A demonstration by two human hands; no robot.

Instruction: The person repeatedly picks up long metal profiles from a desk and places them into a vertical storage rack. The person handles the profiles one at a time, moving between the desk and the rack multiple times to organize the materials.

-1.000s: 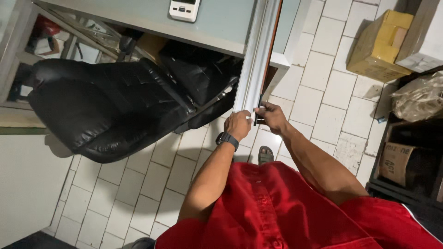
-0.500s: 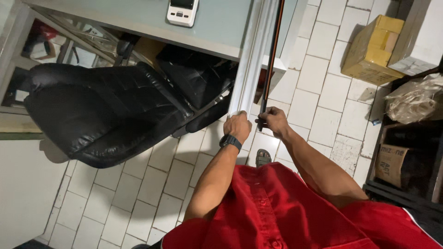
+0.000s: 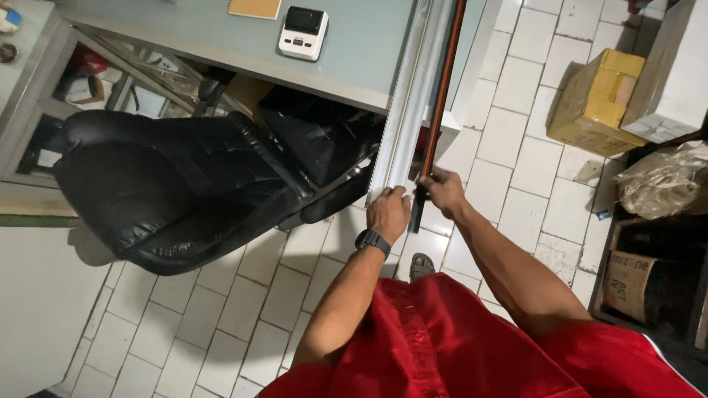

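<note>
The left hand [image 3: 389, 214] is closed on the near end of a long pale silver metal channel [image 3: 413, 96], its grip wrapped around the lower edge. Just beside it, the right hand [image 3: 441, 190] pinches a thin dark reddish-brown strip [image 3: 441, 81] that runs alongside the channel's right edge. Both long pieces stand tilted from the hands up across the edge of the pale grey-green bench [image 3: 354, 51].

By the look of it, the strip is being lined up with the channel; seating it would call for keeping the two ends level and the channel steady.

On the bench lies a small white device with a dark screen [image 3: 303, 32]. A black padded office chair [image 3: 184, 184] stands to the left. To the right, on the white tiled floor [image 3: 509, 133], sits a closed yellow cardboard box [image 3: 597, 103], contents unseen; nearer, an open brown carton [image 3: 627, 284] lies in shadow, with what it holds too dark to tell.
</note>
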